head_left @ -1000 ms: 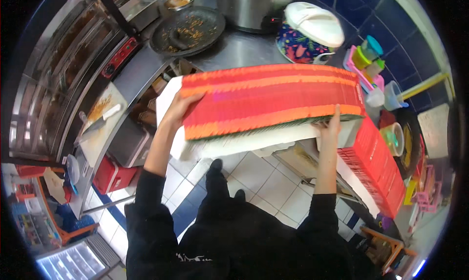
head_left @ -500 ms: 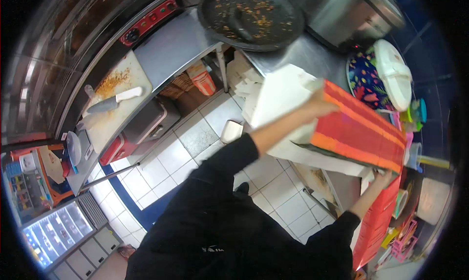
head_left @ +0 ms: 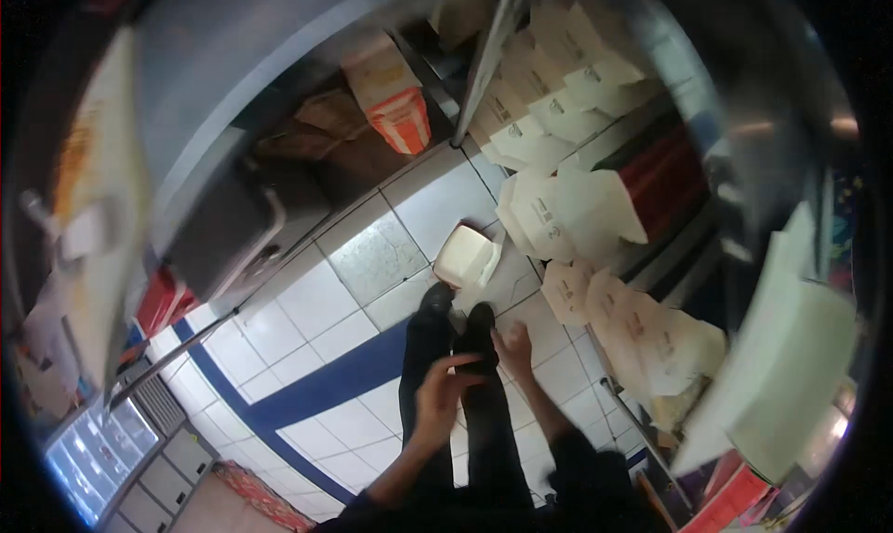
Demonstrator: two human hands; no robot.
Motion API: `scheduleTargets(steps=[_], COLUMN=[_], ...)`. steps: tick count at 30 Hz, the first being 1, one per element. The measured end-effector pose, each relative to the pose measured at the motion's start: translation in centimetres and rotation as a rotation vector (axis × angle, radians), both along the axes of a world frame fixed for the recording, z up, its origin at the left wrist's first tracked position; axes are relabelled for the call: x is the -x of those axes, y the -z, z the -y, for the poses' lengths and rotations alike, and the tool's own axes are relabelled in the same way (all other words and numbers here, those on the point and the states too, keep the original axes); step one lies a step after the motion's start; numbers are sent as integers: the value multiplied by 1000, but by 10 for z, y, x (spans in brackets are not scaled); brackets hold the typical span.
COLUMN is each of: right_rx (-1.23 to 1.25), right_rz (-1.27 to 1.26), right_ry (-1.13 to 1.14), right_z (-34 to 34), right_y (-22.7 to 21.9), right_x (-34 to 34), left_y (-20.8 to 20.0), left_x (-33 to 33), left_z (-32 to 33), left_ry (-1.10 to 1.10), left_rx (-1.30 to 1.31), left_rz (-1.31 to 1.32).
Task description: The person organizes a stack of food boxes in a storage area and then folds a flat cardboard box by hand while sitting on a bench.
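Observation:
My left hand [head_left: 441, 401] is held over my legs, its fingers stretched out to the right and nothing in it. Just beyond it, to the right, my right hand [head_left: 515, 351] is raised over the floor near my shoe, fingers apart and also holding nothing. Ahead of my feet a small cream cardboard food box [head_left: 463, 256] lies on the tiles, touching or very near my shoe. On the low shelf to the right stand rows of cream food cartons [head_left: 549, 212], with another row of cartons [head_left: 642, 333] nearer to me.
An orange-and-white striped package [head_left: 400, 119] sits under the far counter. A dark appliance [head_left: 246, 221] stands below the left counter, beside a metal rail [head_left: 191, 347]. At right, a pale carton stack [head_left: 795, 375] juts out from above, over a red carton [head_left: 735, 496].
The view has dropped lower toward the floor and shelves. Both hands have let go of the red-and-orange striped cartons and moved down over my legs.

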State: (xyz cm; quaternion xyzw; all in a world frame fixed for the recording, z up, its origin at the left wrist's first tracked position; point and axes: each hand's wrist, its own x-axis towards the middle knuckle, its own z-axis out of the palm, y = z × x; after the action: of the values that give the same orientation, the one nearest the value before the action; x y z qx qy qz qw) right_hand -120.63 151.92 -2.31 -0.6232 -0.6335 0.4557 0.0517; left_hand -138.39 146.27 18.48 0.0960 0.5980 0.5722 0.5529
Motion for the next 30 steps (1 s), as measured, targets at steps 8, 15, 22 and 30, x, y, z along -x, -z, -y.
scheduleTargets(steps=[8, 15, 22, 30], right_rx=[186, 309, 98, -53], right_rz=[-54, -201, -619, -1222], right_ry=[297, 67, 719, 667], right_z=[-97, -47, -179, -359], right_y=[285, 162, -103, -139], right_x=[22, 24, -16, 128], left_y=[112, 97, 94, 100], left_x=[-28, -9, 5, 2], left_z=[131, 129, 92, 88], left_ry=[924, 887, 875, 979], left_rx=[802, 919, 801, 828], left_rz=[-715, -670, -680, -751])
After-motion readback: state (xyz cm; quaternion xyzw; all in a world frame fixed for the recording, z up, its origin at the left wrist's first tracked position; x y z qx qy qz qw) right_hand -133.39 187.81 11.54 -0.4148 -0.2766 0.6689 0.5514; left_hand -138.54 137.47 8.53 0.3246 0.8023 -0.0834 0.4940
